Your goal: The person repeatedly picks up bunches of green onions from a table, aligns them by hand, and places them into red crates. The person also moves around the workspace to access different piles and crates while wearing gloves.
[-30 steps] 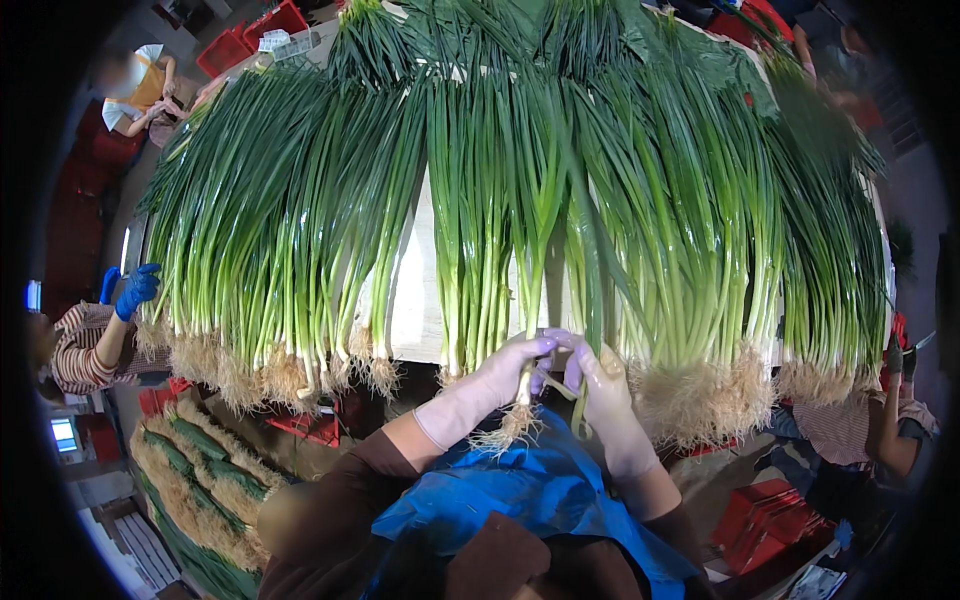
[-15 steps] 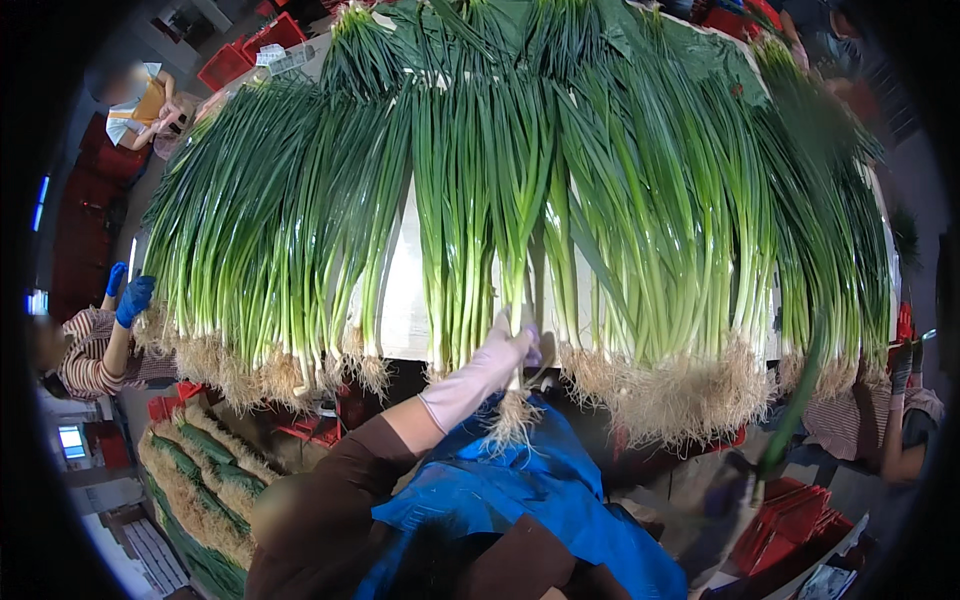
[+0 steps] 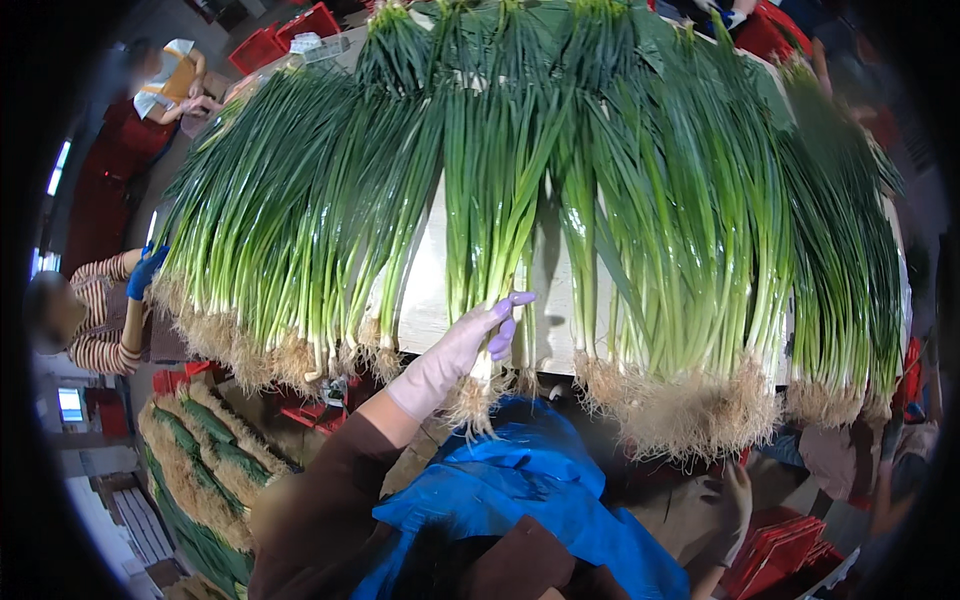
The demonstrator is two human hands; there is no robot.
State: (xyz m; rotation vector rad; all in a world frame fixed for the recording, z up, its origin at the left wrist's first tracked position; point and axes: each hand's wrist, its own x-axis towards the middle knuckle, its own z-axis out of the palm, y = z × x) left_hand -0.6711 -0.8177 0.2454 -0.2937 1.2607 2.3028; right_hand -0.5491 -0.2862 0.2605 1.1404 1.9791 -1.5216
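Scallions (image 3: 490, 200) lay in long rows across a pale table (image 3: 425, 290), leaves pointing away from the wearer and pale roots hanging over the table's near edge. At that edge, about midway along, the left hand (image 3: 470, 345), in a pale glove with a brown sleeve, closed loosely around the white lower stalks of one small bunch, thumb and fingers wrapped about it, fingertips lifted at the top. The right hand (image 3: 730, 505) hung below the table's near edge on the right, beside a red crate (image 3: 785, 550); it looked relaxed and empty, though blur kept me from telling for certain.

As for progress, most of the table was already covered in even, root-aligned bunches, while bare strips of tabletop showed on either side of the gripped bunch, so some filling or straightening seemed left there. Left of the table, a second person in a striped sleeve and blue glove (image 3: 145, 272) worked at the far-left bunches. Below the table's left corner, bundled scallions (image 3: 185, 450) lay stacked. A blue apron (image 3: 520, 490) covered the wearer's front.
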